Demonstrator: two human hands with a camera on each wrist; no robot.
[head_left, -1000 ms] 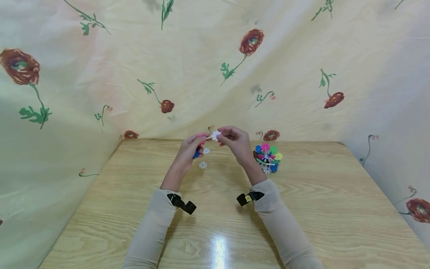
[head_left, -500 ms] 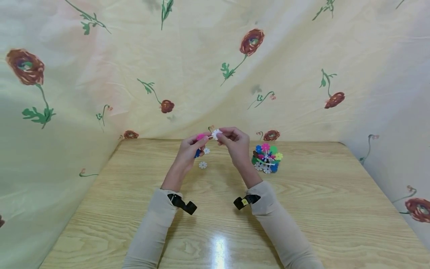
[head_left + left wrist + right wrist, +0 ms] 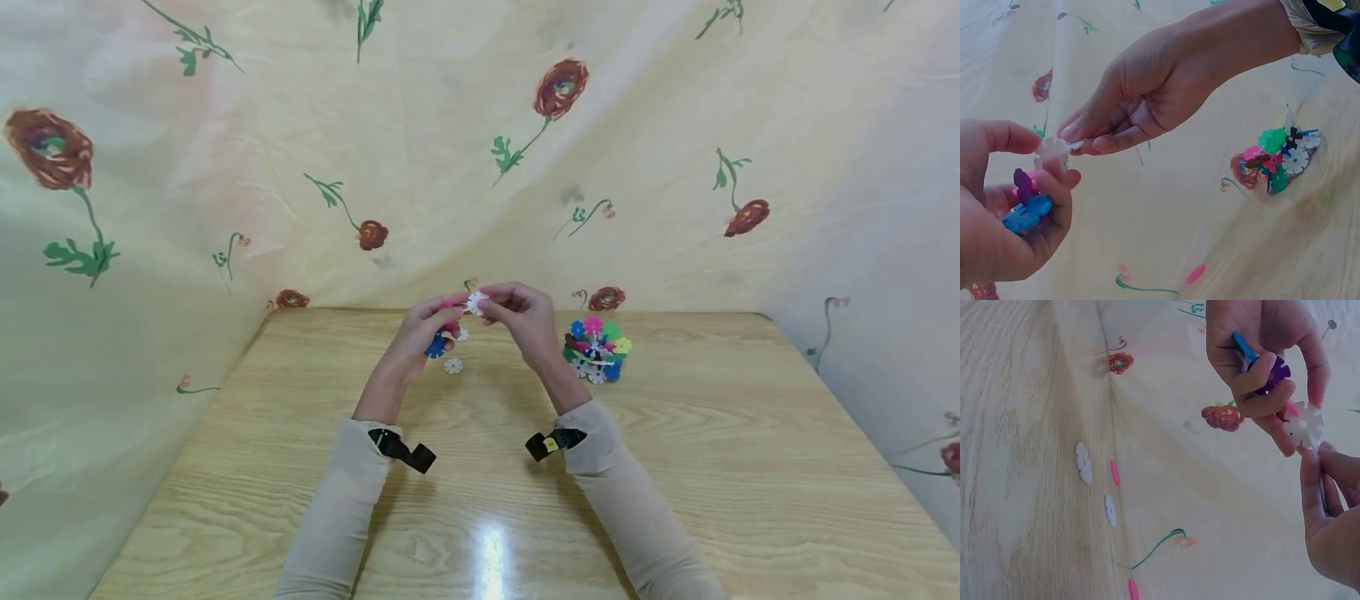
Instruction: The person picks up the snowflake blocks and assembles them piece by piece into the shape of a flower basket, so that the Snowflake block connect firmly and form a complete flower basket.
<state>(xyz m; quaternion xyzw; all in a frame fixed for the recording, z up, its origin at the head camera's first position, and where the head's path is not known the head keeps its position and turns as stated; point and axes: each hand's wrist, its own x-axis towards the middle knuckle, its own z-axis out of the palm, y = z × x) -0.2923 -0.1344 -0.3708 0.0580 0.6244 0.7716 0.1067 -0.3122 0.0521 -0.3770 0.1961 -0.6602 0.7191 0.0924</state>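
Note:
My left hand holds several joined notched plastic discs, the kind that slot together. In the left wrist view a blue disc and a purple disc sit against its curled fingers, with some pink behind. Its thumb and fingertips grip a white disc at the end of this chain. My right hand pinches a second white disc between thumb and fingers. In both wrist views the two white discs meet edge to edge; whether they are slotted together I cannot tell.
A colourful cluster of joined discs stands on the wooden table, right of my right hand. Loose white discs lie below the hands. Pink discs lie near the table's back edge. Flowered cloth hangs behind.
The white disc in my right hand has shifted slightly left, closer to the left hand. The blue disc under my left hand now shows more. The cluster and loose discs stay put.

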